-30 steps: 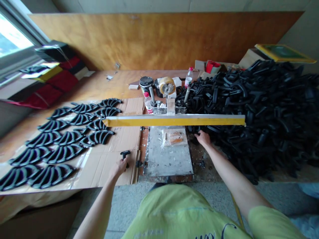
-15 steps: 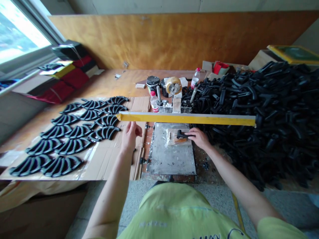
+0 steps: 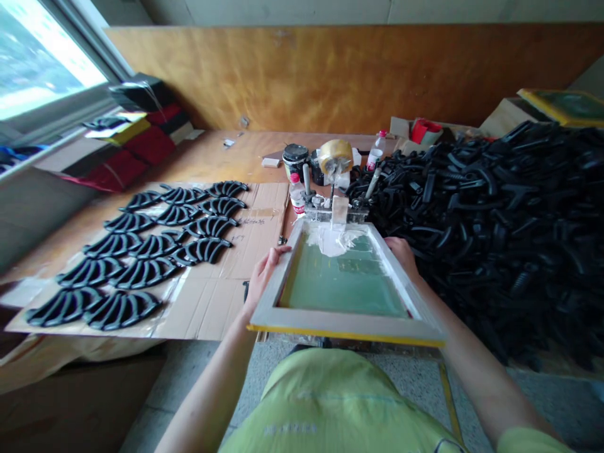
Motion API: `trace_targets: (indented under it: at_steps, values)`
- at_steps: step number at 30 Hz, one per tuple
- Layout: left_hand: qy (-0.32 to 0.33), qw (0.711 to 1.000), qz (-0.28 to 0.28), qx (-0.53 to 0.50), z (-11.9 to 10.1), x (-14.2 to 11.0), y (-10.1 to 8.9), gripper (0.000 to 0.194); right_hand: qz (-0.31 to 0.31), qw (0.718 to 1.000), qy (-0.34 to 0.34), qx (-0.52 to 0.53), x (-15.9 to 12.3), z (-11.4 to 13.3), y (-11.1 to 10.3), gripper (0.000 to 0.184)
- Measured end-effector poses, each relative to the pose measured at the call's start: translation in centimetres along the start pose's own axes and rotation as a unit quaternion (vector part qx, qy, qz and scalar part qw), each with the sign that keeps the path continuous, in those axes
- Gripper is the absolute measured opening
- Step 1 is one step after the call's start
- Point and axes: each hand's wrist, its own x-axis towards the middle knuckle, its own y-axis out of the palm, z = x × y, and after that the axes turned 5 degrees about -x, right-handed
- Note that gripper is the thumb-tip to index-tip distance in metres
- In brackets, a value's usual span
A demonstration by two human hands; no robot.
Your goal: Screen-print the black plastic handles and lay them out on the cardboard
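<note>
A wood-framed printing screen (image 3: 346,322) with green mesh and white ink near its far end lies lowered in front of me, hinged at a metal clamp (image 3: 336,211). My left hand (image 3: 262,275) grips the frame's left rail, fingers curled over it. My right hand (image 3: 402,255) holds the right rail, its fingers partly hidden behind the wood. The plate and whatever lies under the screen are hidden.
Rows of black curved plastic parts (image 3: 141,251) lie on flattened cardboard (image 3: 212,302) to the left. A large heap of black parts (image 3: 509,214) fills the right. Behind the clamp stand a tape roll (image 3: 336,156), a black pot (image 3: 294,161) and small bottles (image 3: 297,195).
The screen, raised and seen edge-on before, has swung down flat. My left hand moved from the cardboard to the frame's left rail; my right hand left the black part on the plate and took the right rail.
</note>
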Motion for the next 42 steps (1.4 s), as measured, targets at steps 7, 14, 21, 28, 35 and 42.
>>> trace_targets:
  at_steps: [7,14,21,28,35,42]
  values:
    - [-0.099,0.993,0.029,0.051,8.5,-0.8,-1.2,0.077,-0.101,0.978,-0.183,-0.025,6.7,7.7,0.3,0.048]
    - [-0.087,0.992,0.018,0.087,11.0,-0.3,-1.5,0.066,0.041,0.954,-0.260,-0.143,3.7,10.3,3.1,0.016]
    - [-0.084,0.993,0.002,0.082,10.8,-0.5,-1.4,0.062,0.132,0.902,-0.404,-0.077,1.3,9.2,0.7,0.014]
    - [-0.096,0.994,-0.002,0.052,9.9,-0.9,-1.0,0.064,0.053,0.923,-0.378,-0.053,0.2,9.2,2.3,0.025]
    - [-0.131,0.991,0.018,0.000,6.2,-1.1,-1.0,0.072,0.006,0.972,-0.233,-0.037,5.9,11.1,0.0,0.046]
    - [-0.018,0.998,0.002,-0.057,-2.3,0.7,0.7,0.046,-0.108,0.994,-0.009,0.024,8.1,4.2,-3.4,0.034]
